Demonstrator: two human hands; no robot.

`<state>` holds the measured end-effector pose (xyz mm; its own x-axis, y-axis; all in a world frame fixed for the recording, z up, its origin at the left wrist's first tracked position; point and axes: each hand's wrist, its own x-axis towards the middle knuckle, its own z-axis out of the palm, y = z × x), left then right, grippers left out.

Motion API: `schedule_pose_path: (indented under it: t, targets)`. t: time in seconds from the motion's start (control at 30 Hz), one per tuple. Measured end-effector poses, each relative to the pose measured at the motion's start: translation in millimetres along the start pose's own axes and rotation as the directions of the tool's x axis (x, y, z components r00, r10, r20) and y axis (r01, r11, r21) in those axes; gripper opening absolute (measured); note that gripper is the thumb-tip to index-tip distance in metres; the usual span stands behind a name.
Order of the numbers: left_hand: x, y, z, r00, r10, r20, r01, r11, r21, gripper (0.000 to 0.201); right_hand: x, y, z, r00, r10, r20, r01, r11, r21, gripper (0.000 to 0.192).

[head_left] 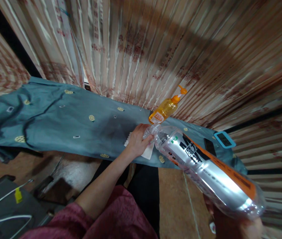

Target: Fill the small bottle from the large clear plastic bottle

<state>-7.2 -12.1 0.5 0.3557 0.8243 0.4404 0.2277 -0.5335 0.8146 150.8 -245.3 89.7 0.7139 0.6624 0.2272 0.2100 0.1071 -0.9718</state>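
Observation:
A large clear plastic bottle (205,172) with a silver, black and orange label lies tilted across the right side, its narrow end toward my left hand (139,141). My left hand's fingers are wrapped round a small clear plastic piece (147,132) at the bottle's mouth; whether it is a separate container or part of the neck, I cannot tell. My right hand (246,227) holds the bottle from below near its base, mostly hidden and dim. A white tissue (148,152) lies under my left hand. Just beyond stands an orange pump bottle (165,108) with yellow-orange liquid.
A narrow table under a teal pineapple-print cloth (56,116) runs along pleated curtains (136,49). A dark phone (209,146) and a blue-framed digital clock (225,139) lie at its right end. At lower left, a white cable (8,219) crosses a dark surface.

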Motion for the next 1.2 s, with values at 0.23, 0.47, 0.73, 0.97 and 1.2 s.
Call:
schedule_pose_path:
  t: [0.23,0.47,0.73,0.97,1.2]
  targets:
    - [0.7,1.2,-1.0,1.0,-0.004,0.008,0.004,1.0,0.003,0.044,3.3,6.6,-5.0,1.0,0.004,-0.03,-0.003,0.999,0.033,0.073]
    - [0.0,-2.1,1.3,1.0,0.025,-0.007,-0.025,1.0,-0.011,0.045,1.9,15.2,-13.5,1.0,-0.023,-0.001,0.023,1.0,0.017,0.073]
    - [0.1,-2.9,0.7,0.999,0.039,-0.009,-0.039,0.999,-0.026,0.047,-3.3,-2.0,2.8,0.997,0.061,-0.051,-0.06,0.998,0.013,0.069]
    - [0.6,-3.4,0.5,0.999,0.036,-0.01,-0.037,0.999,-0.033,0.052,-3.1,14.3,-12.0,0.995,0.079,-0.059,-0.075,0.996,0.055,0.077]
    - [1.2,-2.1,0.8,1.0,0.018,0.004,-0.018,1.0,-0.014,0.047,-4.6,5.6,-2.1,0.995,0.096,-0.04,-0.093,0.993,0.069,0.071]
